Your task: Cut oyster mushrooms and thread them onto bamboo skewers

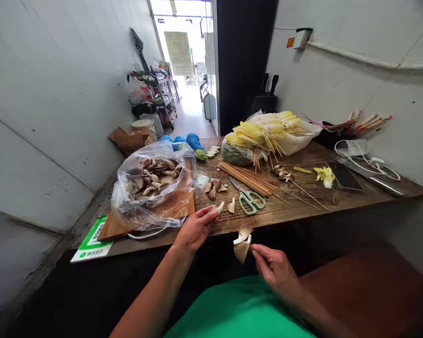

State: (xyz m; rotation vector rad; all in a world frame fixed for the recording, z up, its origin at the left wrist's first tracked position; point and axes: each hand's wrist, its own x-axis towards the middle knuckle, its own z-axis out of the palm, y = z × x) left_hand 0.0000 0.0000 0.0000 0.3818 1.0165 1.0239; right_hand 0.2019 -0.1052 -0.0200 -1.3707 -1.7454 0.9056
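Skewering, apparently: left hand (196, 228) pinching a mushroom piece (220, 207), right hand (275, 266) gripping skewered mushrooms (241, 252); careful alignment seems needed next.

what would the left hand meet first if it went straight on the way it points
Most likely the loose mushroom piece on the table, just beyond the left hand, though depth is hard to judge.

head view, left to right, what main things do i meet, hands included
Green-and-white card, plastic bag, left hand, skewered mushroom, right hand, yellow leaf, silver handle.
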